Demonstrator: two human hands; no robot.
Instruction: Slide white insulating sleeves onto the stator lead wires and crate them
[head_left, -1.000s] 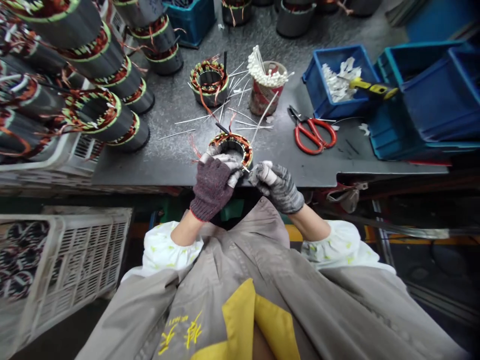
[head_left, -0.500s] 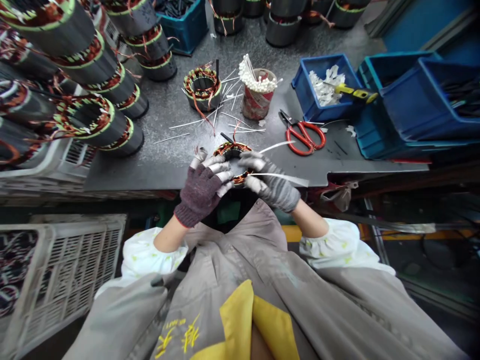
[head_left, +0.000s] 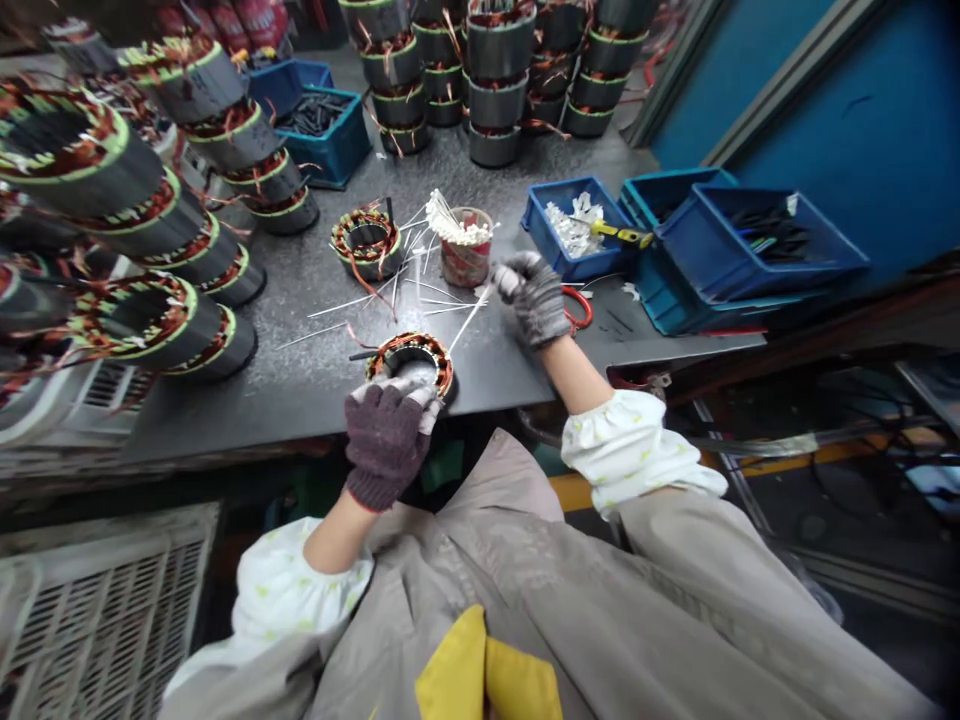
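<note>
A motor stator (head_left: 444, 362) with copper windings lies at the table's front edge. My left hand (head_left: 390, 435), in a dark purple glove with whitish fingertips, grips its near side and hides part of the rim. From the stator's right side a taut white cable tie (head_left: 469, 322) slants up and away. My right hand (head_left: 531, 297), in a grey glove, pinches its far end. Red-handled scissors (head_left: 577, 310) lie partly hidden behind that hand. Just beyond stands a worn cup (head_left: 466, 262) full of cable ties. Another wound stator (head_left: 367, 243) sits to the left, with loose ties around it.
Tall stacks of stators (head_left: 202, 290) stand at the left, with more stacks (head_left: 495, 105) at the back. On the right are a blue bin (head_left: 577, 262) of white pieces with a yellow-handled tool (head_left: 622, 235), and further bins (head_left: 757, 275). A white crate (head_left: 112, 600) is at lower left.
My right hand has moved up and right from the stator, drawing the cable tie straight. My left hand stays on the stator. The camera view has shifted, showing more of the table's back.
</note>
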